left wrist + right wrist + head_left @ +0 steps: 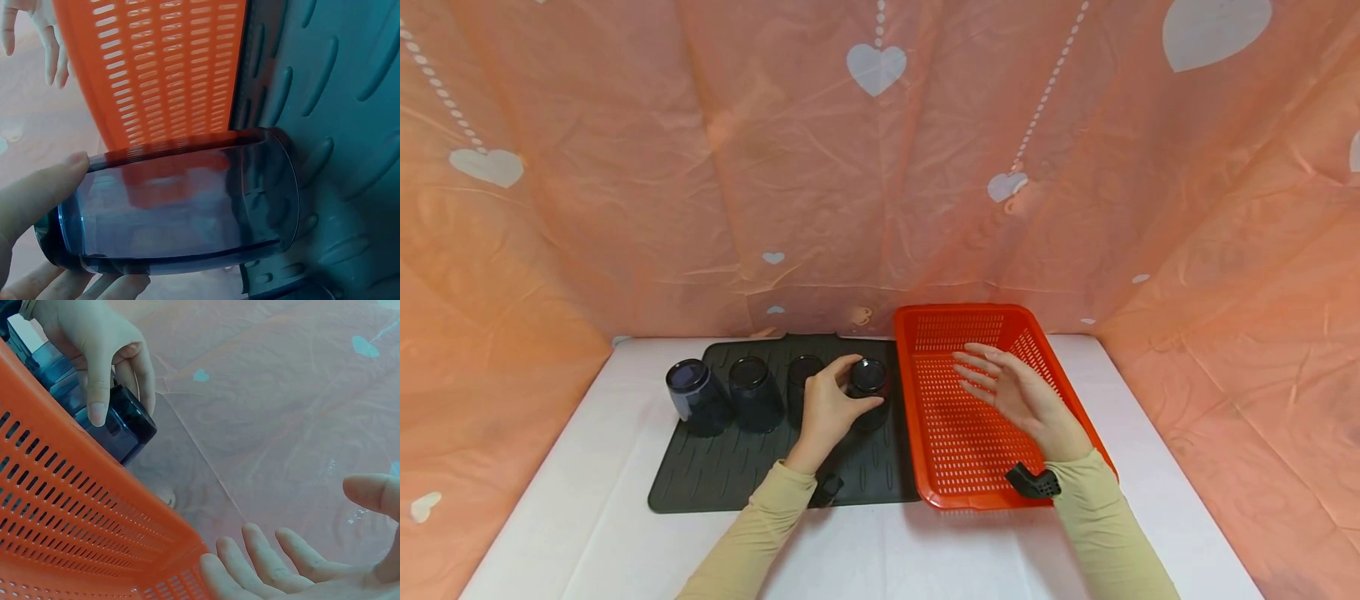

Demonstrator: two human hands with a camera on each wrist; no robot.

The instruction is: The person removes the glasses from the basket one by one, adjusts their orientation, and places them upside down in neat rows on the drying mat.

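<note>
My left hand [831, 408] grips a dark tinted glass [868, 379] near its thick base, thumb on one side and fingers on the other. The glass stands upside down, its rim down at the black ribbed mat [850, 483]. In the left wrist view the see-through wall of this glass [181, 200] fills the middle. To the left three more dark glasses stand upside down in a row, among them one glass [756, 396] and an outermost glass [698, 396]. My right hand [1018, 392], fingers spread and holding nothing, hovers over the orange basket [917, 450].
The basket stands on the white table [880, 550], right beside the mat's right edge. Behind the table hangs a pink-orange sheet [820, 192] printed with hearts, and it runs along both sides too. Each wrist wears a black camera strap [1033, 482].
</note>
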